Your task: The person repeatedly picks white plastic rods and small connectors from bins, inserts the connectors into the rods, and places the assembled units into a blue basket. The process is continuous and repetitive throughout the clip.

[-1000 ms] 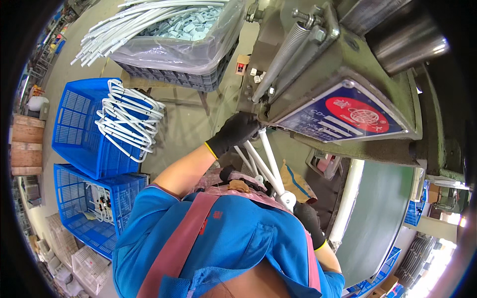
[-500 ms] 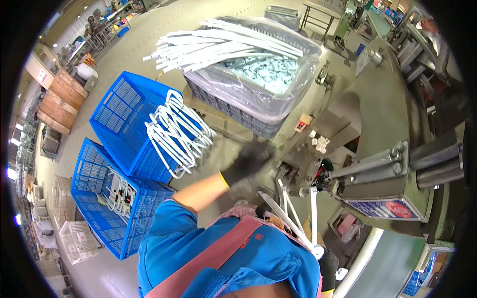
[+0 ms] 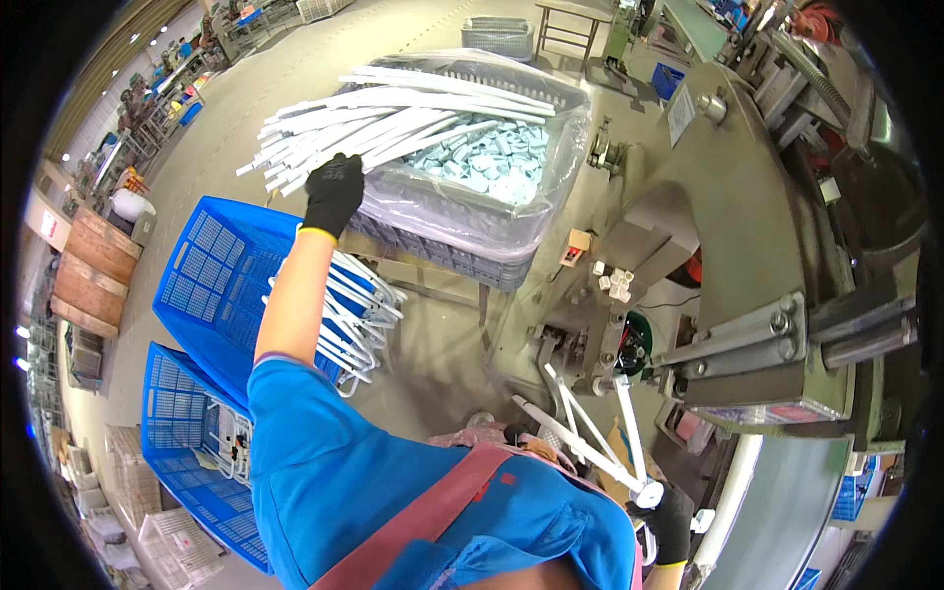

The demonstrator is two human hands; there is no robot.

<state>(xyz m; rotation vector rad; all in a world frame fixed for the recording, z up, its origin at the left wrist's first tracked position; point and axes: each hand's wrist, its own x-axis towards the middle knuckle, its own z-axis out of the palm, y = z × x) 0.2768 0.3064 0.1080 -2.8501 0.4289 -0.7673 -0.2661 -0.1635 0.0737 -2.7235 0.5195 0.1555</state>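
Note:
My left hand [image 3: 332,195], in a black glove with a yellow cuff, reaches out to a pile of long white tubes [image 3: 393,108]. Its fingers are closed around the near end of a tube at the pile's edge. The tubes lie across a dark crate [image 3: 442,251] lined with clear plastic, beside many small grey plastic pieces [image 3: 482,162]. Low on the right, my gloved right hand [image 3: 671,526] grips a white tubular frame [image 3: 632,433] near its round joint. Part of that hand's grip is hidden by the frame.
Two blue crates [image 3: 202,305] stand at the left; bent white tube frames [image 3: 359,305] rest on one. A large green press [image 3: 747,197] fills the right side, with small white blocks [image 3: 615,283] on its base. Wooden boxes [image 3: 96,265] are farther left.
My left hand has moved from the middle, left and away, to the pile of tubes and closed on one. The right hand still holds the frame, and the view has shifted.

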